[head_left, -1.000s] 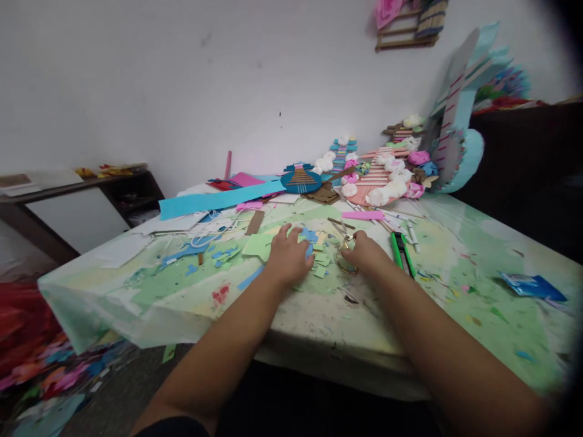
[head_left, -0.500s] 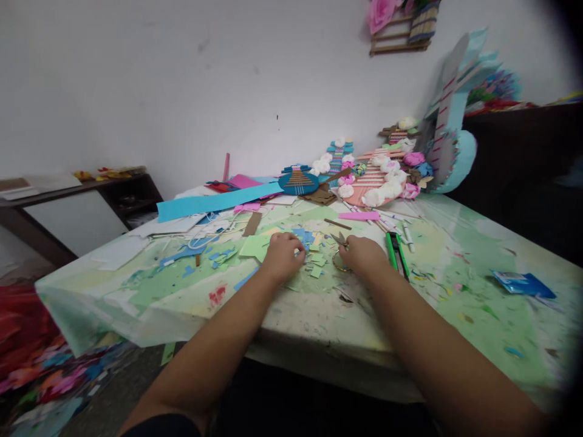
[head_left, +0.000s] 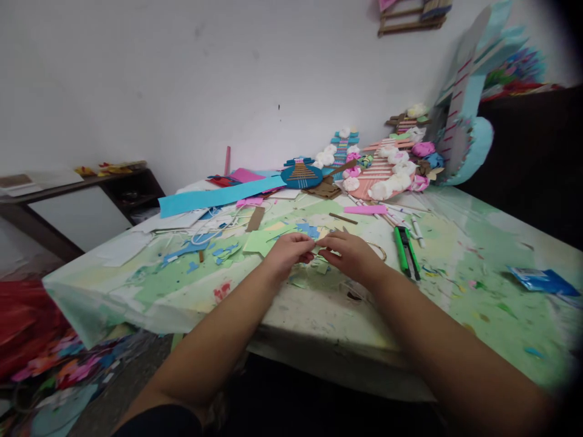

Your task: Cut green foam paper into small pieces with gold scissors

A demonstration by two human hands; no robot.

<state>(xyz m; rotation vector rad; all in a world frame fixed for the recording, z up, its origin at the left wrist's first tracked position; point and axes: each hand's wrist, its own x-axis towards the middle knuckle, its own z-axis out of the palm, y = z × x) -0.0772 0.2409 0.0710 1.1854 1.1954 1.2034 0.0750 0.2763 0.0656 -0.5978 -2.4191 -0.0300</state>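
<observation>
Above the paper scraps, my left hand (head_left: 292,252) and my right hand (head_left: 348,254) meet at their fingertips. Both are closed in a pinch, and whatever lies between them is too small to make out. Scissors lie on the table behind my right hand, mostly hidden; one handle loop (head_left: 381,250) shows to its right. A light green paper sheet (head_left: 262,241) is just left of my left hand. Small blue paper pieces (head_left: 310,230) lie beyond the fingers, and green cut pieces (head_left: 322,267) are below them.
A green utility knife (head_left: 407,252) lies right of my right hand. Markers (head_left: 416,232), a pink strip (head_left: 364,210) and a brown strip (head_left: 255,219) lie farther back. Paper-decorated instrument shapes (head_left: 300,175) stand along the wall. A blue packet (head_left: 544,281) is at the right.
My right hand has let go of the scissors, which now lie on the table, and moved left to meet my left hand at the fingertips. The view has shifted slightly.
</observation>
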